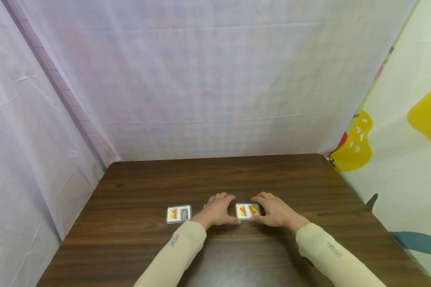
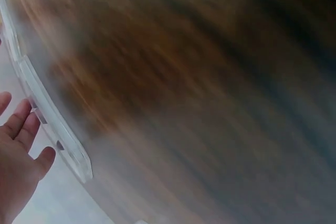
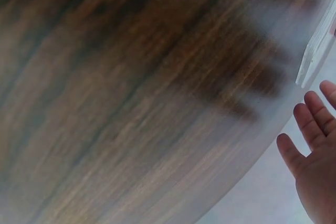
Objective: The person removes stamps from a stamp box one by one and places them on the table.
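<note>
Two small clear-edged cases with printed picture cards lie flat on the brown wood table (image 1: 129,199). My left hand (image 1: 215,210) is between them, thumb and fingers spread apart at the left side of the right-hand picture card (image 1: 243,211). On that card's other side, my right hand (image 1: 275,210) has its thumb overlapping the lower right corner and its fingertips at the upper one. The left-hand picture card (image 1: 178,214) is beside my left wrist. In the left wrist view the fingers show behind a clear case edge (image 2: 52,119); the right wrist view shows loosely spread fingers near a case edge (image 3: 316,43).
A pale checked cloth (image 1: 212,79) hangs behind the table's far edge. White sheeting (image 1: 28,119) runs along the left side, and a white cloth with yellow fruit prints (image 1: 398,191) along the right.
</note>
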Motion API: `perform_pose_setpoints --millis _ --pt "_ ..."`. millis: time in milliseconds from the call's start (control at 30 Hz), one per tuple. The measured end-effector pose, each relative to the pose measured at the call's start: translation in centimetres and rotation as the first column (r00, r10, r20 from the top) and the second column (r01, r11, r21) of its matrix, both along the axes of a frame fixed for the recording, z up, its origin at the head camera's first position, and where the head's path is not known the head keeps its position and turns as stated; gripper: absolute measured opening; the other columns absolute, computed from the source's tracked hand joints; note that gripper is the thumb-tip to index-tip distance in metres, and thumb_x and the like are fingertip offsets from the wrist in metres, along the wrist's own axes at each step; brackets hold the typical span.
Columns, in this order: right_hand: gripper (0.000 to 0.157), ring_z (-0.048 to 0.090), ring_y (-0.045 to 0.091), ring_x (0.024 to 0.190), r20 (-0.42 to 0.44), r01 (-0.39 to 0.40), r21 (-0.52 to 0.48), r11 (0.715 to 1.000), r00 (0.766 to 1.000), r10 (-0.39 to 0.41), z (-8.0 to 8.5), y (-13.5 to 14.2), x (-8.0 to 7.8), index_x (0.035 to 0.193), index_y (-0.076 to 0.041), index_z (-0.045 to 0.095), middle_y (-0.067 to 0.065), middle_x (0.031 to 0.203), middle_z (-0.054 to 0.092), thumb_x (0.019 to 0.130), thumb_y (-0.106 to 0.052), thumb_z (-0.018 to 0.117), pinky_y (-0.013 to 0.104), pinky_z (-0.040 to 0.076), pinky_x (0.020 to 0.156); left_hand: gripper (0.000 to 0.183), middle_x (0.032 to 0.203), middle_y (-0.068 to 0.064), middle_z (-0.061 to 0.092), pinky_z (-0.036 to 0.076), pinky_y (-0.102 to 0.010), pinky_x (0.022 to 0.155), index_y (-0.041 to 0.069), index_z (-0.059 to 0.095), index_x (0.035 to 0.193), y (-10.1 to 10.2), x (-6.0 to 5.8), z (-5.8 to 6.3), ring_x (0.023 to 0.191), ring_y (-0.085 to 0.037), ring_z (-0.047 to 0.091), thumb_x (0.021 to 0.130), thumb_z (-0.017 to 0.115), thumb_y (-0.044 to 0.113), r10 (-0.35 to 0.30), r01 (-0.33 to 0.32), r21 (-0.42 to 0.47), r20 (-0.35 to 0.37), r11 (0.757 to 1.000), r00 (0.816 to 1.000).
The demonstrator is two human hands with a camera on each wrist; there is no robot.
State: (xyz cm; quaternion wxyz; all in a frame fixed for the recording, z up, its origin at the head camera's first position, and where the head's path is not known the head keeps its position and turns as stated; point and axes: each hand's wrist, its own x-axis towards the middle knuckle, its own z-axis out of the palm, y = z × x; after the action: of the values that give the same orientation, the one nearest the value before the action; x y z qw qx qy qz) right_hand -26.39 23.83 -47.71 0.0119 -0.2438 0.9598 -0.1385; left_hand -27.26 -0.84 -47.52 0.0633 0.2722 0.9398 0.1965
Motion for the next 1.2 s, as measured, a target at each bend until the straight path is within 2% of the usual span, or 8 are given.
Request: perform_pose_setpoints --millis 167,267,900,1200 --pt "0.075 0.054 0.033 0.116 0.007 -0.005 -0.002 1.0 1.0 0.005 -0.1 -0.1 -0.1 0.135 -0.008 0.056 0.014 0.131 0.054 0.082 -0.06 0.072 0.053 0.046 0.094 0.087 0.134 -0.007 0.052 0.031 -0.044 0.111 0.011 0.049 0.144 0.5 -0.2 -0.3 0.125 -0.023 0.047 0.076 0.079 0.056 -0.021 0.021 -0.018 -0.036 1.0 0.999" --pt "0.075 0.054 0.033 0.115 0.013 -0.014 -0.006 1.0 1.0 0.014 -0.1 -0.2 -0.2 0.135 -0.008 0.057 0.014 0.131 0.054 0.082 -0.057 0.073 0.053 0.046 0.094 0.086 0.133 -0.006 0.052 0.031 -0.043 0.11 0.011 0.05 0.143 0.8 -0.4 -0.5 0.123 -0.022 0.047 0.076 0.079 0.055 -0.021 0.021 -0.014 -0.025 1.0 0.999" --pt "0.071 0.053 0.029 0.112 0.044 -0.022 0.013 1.0 0.999 0.021 -0.2 -0.7 -0.5 0.136 -0.004 0.056 0.012 0.129 0.054 0.083 -0.047 0.077 0.052 0.044 0.094 0.073 0.123 -0.002 0.051 0.035 -0.041 0.104 0.011 0.059 0.134 1.2 -1.0 -1.0 0.113 -0.019 0.046 0.077 0.08 0.051 -0.031 0.03 -0.04 -0.023 0.999 0.999" --pt "0.068 0.054 0.03 0.111 0.031 -0.05 0.035 0.998 0.998 0.049 -0.4 -0.6 -0.5 0.135 -0.001 0.057 0.013 0.127 0.055 0.085 -0.042 0.076 0.053 0.044 0.094 0.067 0.126 -0.002 0.05 0.034 -0.044 0.104 0.012 0.058 0.134 1.4 -1.1 -0.9 0.116 -0.019 0.044 0.081 0.076 0.05 -0.039 0.038 -0.071 -0.016 0.997 0.999"
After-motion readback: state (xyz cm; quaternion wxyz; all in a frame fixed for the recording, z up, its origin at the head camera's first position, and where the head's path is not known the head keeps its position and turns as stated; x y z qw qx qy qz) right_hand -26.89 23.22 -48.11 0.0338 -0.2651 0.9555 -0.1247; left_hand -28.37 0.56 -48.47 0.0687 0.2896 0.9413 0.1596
